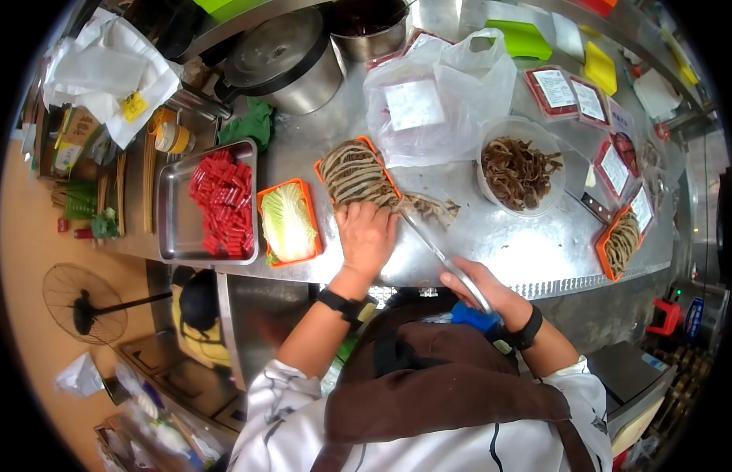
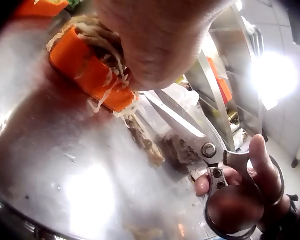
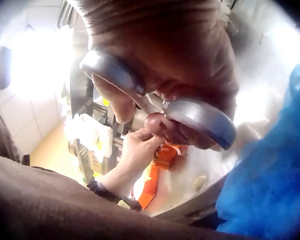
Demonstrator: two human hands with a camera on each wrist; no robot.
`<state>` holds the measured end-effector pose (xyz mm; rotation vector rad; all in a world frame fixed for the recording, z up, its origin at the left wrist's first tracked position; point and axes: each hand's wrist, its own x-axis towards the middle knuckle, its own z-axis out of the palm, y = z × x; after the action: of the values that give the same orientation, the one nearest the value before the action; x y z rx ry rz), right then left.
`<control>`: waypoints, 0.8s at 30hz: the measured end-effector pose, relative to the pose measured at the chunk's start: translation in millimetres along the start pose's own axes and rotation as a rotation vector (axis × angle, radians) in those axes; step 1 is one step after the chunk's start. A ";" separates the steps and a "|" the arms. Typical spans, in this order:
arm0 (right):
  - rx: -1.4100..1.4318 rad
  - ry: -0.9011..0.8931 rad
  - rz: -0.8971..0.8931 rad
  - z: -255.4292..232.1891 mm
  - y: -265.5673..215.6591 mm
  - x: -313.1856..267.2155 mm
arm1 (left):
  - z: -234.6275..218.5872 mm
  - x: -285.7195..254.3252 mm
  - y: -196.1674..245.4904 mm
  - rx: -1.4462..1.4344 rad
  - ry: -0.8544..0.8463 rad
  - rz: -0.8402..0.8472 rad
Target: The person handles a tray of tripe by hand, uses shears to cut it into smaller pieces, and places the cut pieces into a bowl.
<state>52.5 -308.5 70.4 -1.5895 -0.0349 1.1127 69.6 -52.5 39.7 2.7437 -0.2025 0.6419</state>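
In the head view, an orange tray [image 1: 371, 145] is heaped with grey-brown, ridged tripe strips [image 1: 352, 175]. My left hand [image 1: 366, 236] grips the strips at the tray's near end, fingers bent over them; its fingertips are hidden in the left wrist view. My right hand [image 1: 480, 283] holds metal scissors [image 2: 207, 147], fingers and thumb through the handle loops. The blades stand slightly parted, their tips close to my left hand and the tray's corner. Loose tripe pieces [image 1: 430, 208] trail from the tray onto the steel table [image 1: 429, 263].
Left of the tray are a cabbage tray [image 1: 289, 223] and a steel pan [image 1: 168, 212] of red pieces. A plastic bag [image 1: 460, 102] and a tub [image 1: 521, 169] of brown strips stand beyond. Another orange tray [image 1: 602, 252] of tripe sits at right.
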 end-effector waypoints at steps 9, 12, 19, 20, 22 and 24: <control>0.003 0.012 -0.011 2.0 0.6 3.6 | 1.4 2.4 1.4 0.019 -0.026 -0.013; 0.002 0.021 -0.018 5.4 -0.5 5.7 | 1.5 4.0 1.6 0.010 -0.036 -0.020; 0.099 -0.014 -0.033 6.1 4.0 8.0 | 3.6 6.1 2.1 -0.014 -0.029 -0.036; 0.099 -0.013 -0.034 5.5 4.7 8.4 | 3.2 6.1 2.0 -0.014 -0.029 -0.035; 0.167 -0.030 -0.105 3.6 7.8 8.9 | 2.1 5.6 1.8 0.007 -0.036 -0.035; 0.210 -0.029 -0.129 2.4 6.4 6.0 | 2.9 4.9 1.1 0.009 -0.034 -0.033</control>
<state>50.9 -305.7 61.9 -1.3647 -0.0382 1.0049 74.9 -54.9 39.8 2.7619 -0.1626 0.5887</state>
